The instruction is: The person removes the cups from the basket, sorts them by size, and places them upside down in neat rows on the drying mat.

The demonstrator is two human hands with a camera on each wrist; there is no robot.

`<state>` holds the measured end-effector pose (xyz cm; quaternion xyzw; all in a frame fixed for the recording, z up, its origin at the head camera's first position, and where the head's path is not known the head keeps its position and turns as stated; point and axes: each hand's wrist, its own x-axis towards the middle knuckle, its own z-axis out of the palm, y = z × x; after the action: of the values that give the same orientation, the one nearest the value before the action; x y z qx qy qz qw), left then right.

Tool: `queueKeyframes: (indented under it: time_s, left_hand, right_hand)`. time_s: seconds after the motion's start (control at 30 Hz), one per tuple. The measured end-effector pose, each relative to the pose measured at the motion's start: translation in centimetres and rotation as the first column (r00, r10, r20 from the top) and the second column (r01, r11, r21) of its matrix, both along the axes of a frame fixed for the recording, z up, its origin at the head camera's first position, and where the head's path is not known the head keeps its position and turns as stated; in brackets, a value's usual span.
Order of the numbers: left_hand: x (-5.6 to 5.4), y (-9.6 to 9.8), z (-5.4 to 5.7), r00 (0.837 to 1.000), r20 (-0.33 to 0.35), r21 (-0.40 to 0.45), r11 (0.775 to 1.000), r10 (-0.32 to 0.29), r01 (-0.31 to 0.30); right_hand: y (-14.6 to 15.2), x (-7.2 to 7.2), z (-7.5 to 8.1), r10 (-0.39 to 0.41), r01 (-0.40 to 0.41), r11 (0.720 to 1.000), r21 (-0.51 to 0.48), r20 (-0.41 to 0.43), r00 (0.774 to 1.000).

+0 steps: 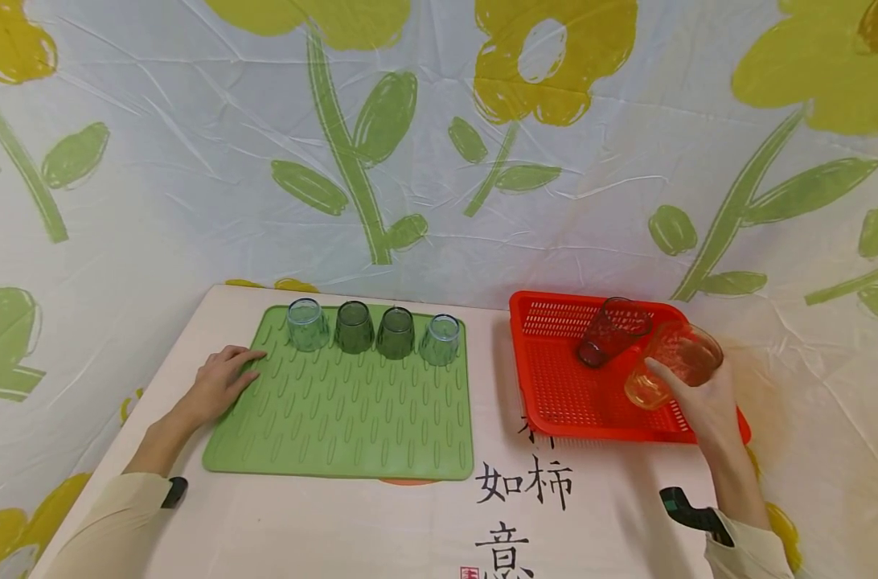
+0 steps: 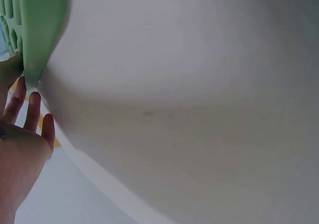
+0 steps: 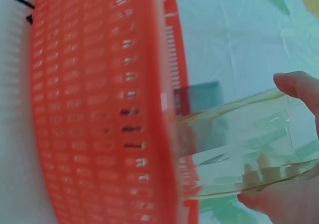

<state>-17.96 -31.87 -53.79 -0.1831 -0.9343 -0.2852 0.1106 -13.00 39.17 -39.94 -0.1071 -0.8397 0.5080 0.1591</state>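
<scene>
My right hand (image 1: 710,402) grips a clear, yellow-tinted drinking glass (image 1: 649,382), which is tilted over the right part of the red basket (image 1: 613,433). In the right wrist view, the thumb and fingers lie on opposite sides of this glass (image 3: 249,144). A darker glass (image 1: 607,334) leans inside the basket toward its far side. My left hand (image 1: 220,384) rests at the left edge of the green ribbed mat (image 1: 352,426), its fingers loosely extended. The left wrist view shows the fingertips right at the mat's edge (image 2: 42,30).
Along the mat's far edge several glasses stand in a row: a pale blue one (image 1: 307,328), two dark grey ones, and another pale one (image 1: 440,342). Black characters (image 1: 526,482) mark the pale tabletop in front of the basket. A flower-printed cloth (image 1: 439,209) rises behind the table.
</scene>
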Motion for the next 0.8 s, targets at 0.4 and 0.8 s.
queueKeyframes:
  time_s: [0.4,0.8]
  left_hand:
    - [0.1,0.1,0.0,1.0,0.017,0.01,1.0,0.008,-0.008]
    - [0.2,0.2,0.1,1.0,0.009,0.017,1.0,0.008,-0.008]
  right_hand:
    - [-3.3,0.7,2.6,0.077,-0.08,0.996,-0.037,-0.057,0.995]
    - [-7.3,0.4,4.0,0.191,-0.239,0.936,-0.257,-0.199,0.961]
